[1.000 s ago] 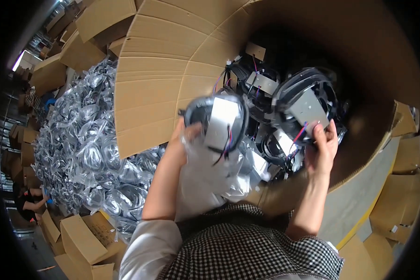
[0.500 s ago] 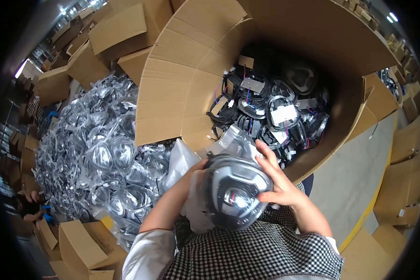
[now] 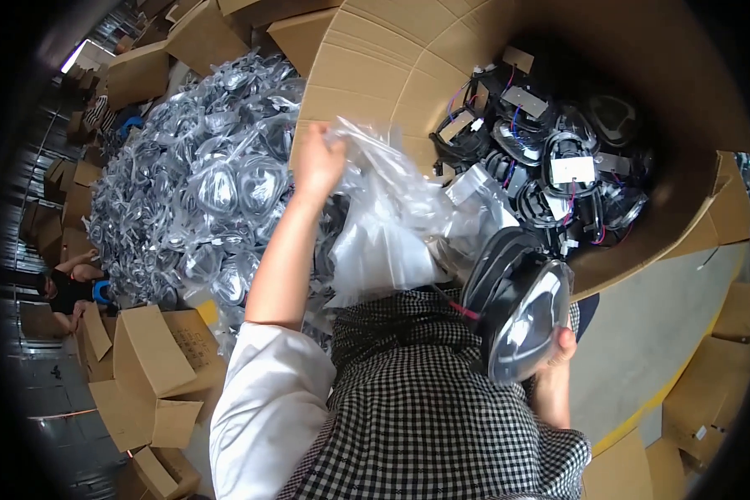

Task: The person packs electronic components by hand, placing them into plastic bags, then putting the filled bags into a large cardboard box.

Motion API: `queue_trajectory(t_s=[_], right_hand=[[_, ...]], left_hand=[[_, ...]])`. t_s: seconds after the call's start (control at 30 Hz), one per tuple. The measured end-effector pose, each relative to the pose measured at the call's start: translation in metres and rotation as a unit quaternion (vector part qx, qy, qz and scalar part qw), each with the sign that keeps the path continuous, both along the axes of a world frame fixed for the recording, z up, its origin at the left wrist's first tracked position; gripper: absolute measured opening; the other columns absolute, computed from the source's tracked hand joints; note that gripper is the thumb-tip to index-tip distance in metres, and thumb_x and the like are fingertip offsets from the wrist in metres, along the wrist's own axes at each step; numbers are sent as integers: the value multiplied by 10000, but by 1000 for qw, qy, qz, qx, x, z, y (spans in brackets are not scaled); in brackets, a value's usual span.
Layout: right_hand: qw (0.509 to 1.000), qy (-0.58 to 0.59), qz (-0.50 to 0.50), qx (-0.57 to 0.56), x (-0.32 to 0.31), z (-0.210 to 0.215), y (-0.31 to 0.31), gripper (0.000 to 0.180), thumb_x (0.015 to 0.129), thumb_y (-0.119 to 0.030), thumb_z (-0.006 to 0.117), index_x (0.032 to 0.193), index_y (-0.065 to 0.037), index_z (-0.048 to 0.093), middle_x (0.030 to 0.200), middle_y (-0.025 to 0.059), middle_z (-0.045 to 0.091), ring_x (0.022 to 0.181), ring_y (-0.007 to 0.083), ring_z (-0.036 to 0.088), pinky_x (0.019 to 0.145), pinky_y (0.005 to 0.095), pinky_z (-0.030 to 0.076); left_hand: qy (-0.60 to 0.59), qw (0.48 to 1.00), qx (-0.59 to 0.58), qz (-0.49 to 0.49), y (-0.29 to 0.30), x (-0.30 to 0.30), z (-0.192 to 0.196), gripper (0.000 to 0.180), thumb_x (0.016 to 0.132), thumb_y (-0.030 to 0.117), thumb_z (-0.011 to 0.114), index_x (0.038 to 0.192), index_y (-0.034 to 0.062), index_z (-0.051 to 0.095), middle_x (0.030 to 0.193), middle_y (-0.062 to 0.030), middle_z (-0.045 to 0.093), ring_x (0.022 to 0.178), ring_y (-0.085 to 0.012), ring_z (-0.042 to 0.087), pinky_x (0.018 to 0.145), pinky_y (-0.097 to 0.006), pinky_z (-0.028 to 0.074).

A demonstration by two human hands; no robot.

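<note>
My right hand [image 3: 560,357] grips the outer rim of a black headlamp-like unit [image 3: 529,321] with a clear, domed front and a ribbed dark back. The unit is tilted, dome towards the lower right, in front of my checked apron. A thin reddish wire shows at its left side. My left hand [image 3: 318,158] is raised up and to the left, fingers closed on the top of a clear plastic bag [image 3: 383,242]. The bag hangs crumpled from that hand and stretches across to the unit's back. Whether its lower end still wraps the unit, I cannot tell.
A large open cardboard box [image 3: 375,62] holds several similar black units [image 3: 571,167] with wires and pale labels. To the left rises a big heap of bagged units [image 3: 200,183]. Empty-looking cartons [image 3: 154,350] stand at the lower left. Another person [image 3: 67,287] sits at the far left.
My left hand has left the unit and pulled the bag up and left. My right hand has carried the unit right, turning it so its dome faces sideways. The view has shifted too.
</note>
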State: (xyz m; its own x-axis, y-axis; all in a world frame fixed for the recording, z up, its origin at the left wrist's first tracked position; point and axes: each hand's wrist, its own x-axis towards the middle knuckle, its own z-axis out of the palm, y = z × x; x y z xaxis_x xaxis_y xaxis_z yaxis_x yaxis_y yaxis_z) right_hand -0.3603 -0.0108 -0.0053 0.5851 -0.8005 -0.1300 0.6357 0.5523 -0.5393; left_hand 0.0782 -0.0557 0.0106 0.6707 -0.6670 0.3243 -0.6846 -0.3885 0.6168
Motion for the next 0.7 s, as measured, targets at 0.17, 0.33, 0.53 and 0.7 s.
queue_trajectory(t_s=[0.17, 0.33, 0.53, 0.7], right_hand=[[978, -38, 203, -32, 75, 14, -4, 972, 640, -246, 755, 1436, 18, 264, 1394, 177, 397, 1266, 290, 433, 1064, 390, 341], [987, 21, 142, 70, 122, -47, -29, 827, 818, -82, 629, 1495, -118, 156, 1441, 173, 333, 1278, 286, 404, 1032, 406, 373], [986, 137, -20, 91, 150, -16, -35, 1058, 808, -112, 703, 1485, -133, -110, 1488, 193, 188, 1260, 278, 401, 1030, 380, 366], [932, 351, -77, -40, 140, -45, -20, 1035, 831, -193, 703, 1481, -86, -95, 1501, 176, 158, 1277, 288, 357, 1027, 374, 343]], left_hand=[[120, 968, 112, -189, 20, -51, 22, 267, 849, 197, 603, 1064, 39, 615, 980, -201, 656, 975, -335, 620, 855, -388, 470], [40, 943, 199, -262, 67, -90, 74, 290, 879, 286, 603, 1014, 30, 622, 963, -227, 638, 935, -380, 609, 791, -421, 482], [160, 926, 317, -132, 121, -112, 54, 347, 864, 331, 632, 985, 10, 578, 903, -225, 635, 862, -374, 622, 721, -411, 496], [485, 737, 199, -426, 162, -133, 28, 311, 838, 221, 690, 1052, 32, 567, 910, -74, 634, 861, -165, 607, 760, -307, 474]])
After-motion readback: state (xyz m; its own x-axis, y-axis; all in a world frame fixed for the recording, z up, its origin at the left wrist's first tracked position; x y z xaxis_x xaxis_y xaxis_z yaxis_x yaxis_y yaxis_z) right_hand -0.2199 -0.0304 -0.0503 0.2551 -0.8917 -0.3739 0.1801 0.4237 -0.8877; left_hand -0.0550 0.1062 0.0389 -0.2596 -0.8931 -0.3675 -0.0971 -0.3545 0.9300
